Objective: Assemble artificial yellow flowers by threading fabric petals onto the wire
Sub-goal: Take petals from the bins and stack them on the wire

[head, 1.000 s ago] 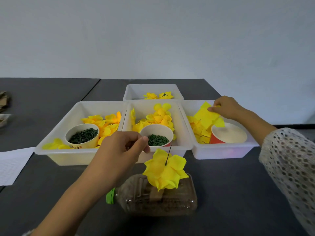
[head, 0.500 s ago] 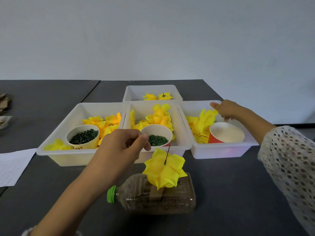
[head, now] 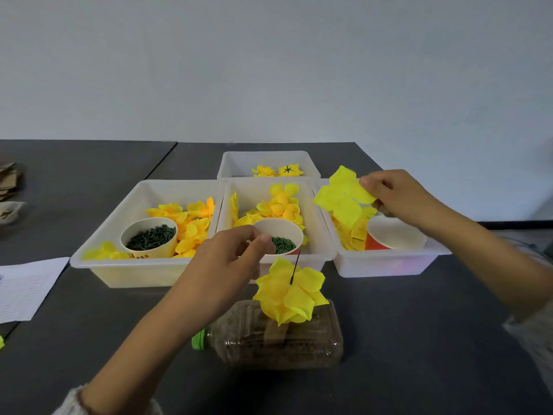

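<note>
- Right hand (head: 395, 199): raised at 2 o'clock over the right bin (head: 386, 262), thumb and fingers pinching a large yellow fabric petal piece (head: 342, 197) by its edge; the piece hangs clear above the bin's loose petals.
- Left hand (head: 236, 259): at centre, fingers curled, thumb and forefinger pressed together above the middle bin's front rim; whether anything sits in the pinch cannot be told.
- Wire (head: 295, 267): thin, dark, standing up at a slight tilt just at 3 o'clock of the left hand, its tip bare.
- Part-built flower (head: 288, 290): yellow petal layers stacked on the wire, sitting over the bottle.
- Bottle (head: 275, 336): clear plastic, lying on its side at 6 o'clock, green cap to the left, brown fill.
- Middle bin (head: 321, 232): yellow petals and a white cup (head: 276, 227) of green rings.
- Left bin (head: 98, 259): at 9 o'clock, orange-yellow petals, paper cup (head: 149, 238) of dark green pieces.
- Right bin: petals, an orange cup (head: 395, 235).
- Far bin (head: 269, 161): at 12 o'clock, two finished flowers.
- Paper sheet (head: 24, 286): far 9 o'clock on the dark table (head: 419, 339).
</note>
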A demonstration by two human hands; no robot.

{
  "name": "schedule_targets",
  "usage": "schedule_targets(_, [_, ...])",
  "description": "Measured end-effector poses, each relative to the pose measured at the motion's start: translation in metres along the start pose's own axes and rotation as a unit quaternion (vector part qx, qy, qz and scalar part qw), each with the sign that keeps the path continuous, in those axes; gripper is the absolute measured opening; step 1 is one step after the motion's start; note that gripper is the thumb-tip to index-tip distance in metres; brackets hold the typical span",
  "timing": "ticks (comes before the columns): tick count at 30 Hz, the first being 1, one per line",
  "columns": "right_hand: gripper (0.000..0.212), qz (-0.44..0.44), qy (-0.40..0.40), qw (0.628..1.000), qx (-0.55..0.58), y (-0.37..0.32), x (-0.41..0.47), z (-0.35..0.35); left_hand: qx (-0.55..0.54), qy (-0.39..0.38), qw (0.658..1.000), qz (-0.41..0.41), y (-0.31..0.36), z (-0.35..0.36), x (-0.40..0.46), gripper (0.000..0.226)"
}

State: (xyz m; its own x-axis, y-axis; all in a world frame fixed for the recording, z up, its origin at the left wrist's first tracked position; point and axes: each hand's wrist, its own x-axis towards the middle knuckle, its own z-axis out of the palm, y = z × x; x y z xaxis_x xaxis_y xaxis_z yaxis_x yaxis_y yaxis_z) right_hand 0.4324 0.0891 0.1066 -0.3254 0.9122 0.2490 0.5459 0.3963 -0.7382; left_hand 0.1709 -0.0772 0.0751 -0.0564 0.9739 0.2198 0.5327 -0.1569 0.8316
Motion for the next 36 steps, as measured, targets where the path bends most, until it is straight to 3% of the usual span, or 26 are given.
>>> schedule_targets(5, [0.047,-0.017,-0.112,0.986,0.124,-0.043,-0.051,0.025,-0.047,-0.003,0.998,-0.033,-0.002,0.016,0.006,0.043])
schedule_targets(12, [0.041,-0.034,-0.172,0.978,0.111,-0.046,-0.061,0.054,-0.085,0.011,0.996,-0.017,0.002,0.023,0.008,0.062])
schedule_targets(16, [0.04,-0.029,-0.175,0.979,0.097,-0.038,-0.057,0.063,-0.055,0.006,0.998,-0.029,-0.005,0.02,0.006,0.073])
schedule_targets(23, [0.046,0.043,-0.168,0.977,0.128,-0.025,-0.048,0.068,0.029,0.001,1.0,-0.006,-0.019,0.025,0.005,0.047])
schedule_targets(26, [0.045,0.057,-0.163,0.973,0.154,-0.017,-0.047,0.07,0.031,0.029,0.999,-0.016,-0.021,0.031,0.006,0.047])
schedule_targets(36, [0.037,0.112,-0.124,0.96,0.225,0.008,-0.042,0.085,0.023,-0.014,0.999,-0.03,-0.027,0.032,0.004,0.049])
